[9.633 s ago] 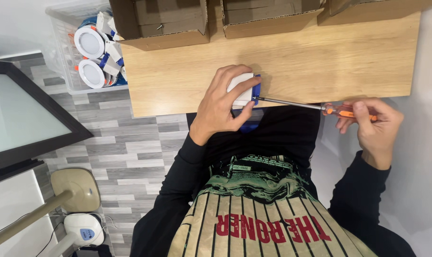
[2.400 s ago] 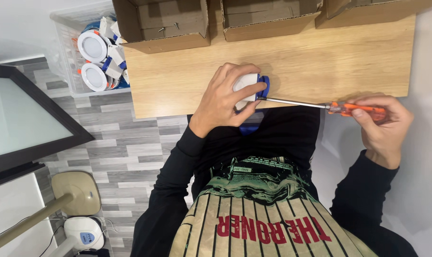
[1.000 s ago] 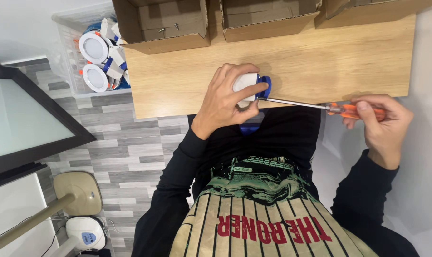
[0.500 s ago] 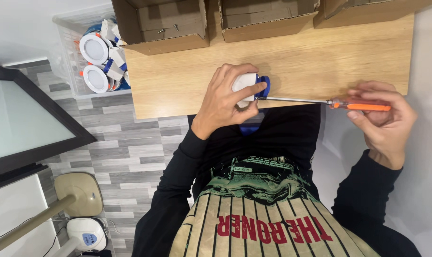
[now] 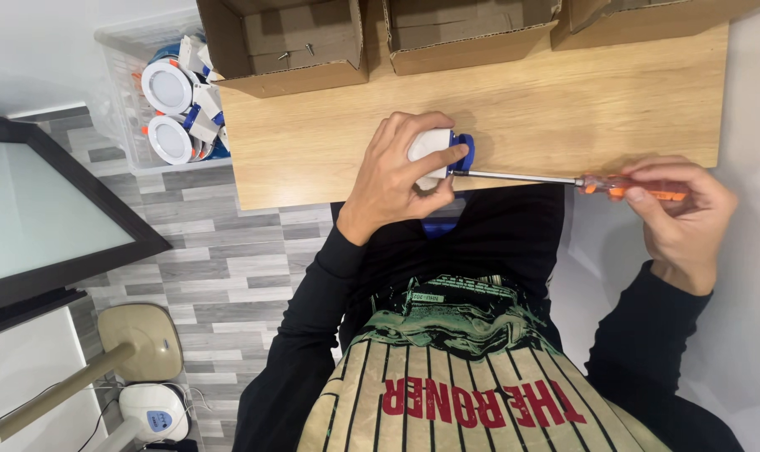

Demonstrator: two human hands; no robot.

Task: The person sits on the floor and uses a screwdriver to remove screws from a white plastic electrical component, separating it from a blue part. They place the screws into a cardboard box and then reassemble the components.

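A grey plank floor (image 5: 221, 259) runs under a wooden table (image 5: 564, 109), whose far edge carries open cardboard boxes (image 5: 288, 42). Left of the table a clear bin (image 5: 125, 109) holds round white lamps (image 5: 169, 86).

The left hand (image 5: 397, 180) lies at the table's near edge, its grip closed around a small white lamp (image 5: 426, 151) with a blue clip (image 5: 464, 151) — thumb across the front, fingers curled over the top. The lamp sits on the table edge, mostly covered by that hand.

The right hand (image 5: 677, 213) is well off to the right, past the table's corner, its grip pinched on the orange handle of a screwdriver (image 5: 631, 186). The thin metal shaft runs nearly level from that handle to the blue clip, its tip meeting the lamp just beside the left thumb — so the lamp lies a full shaft's length from the right hand.
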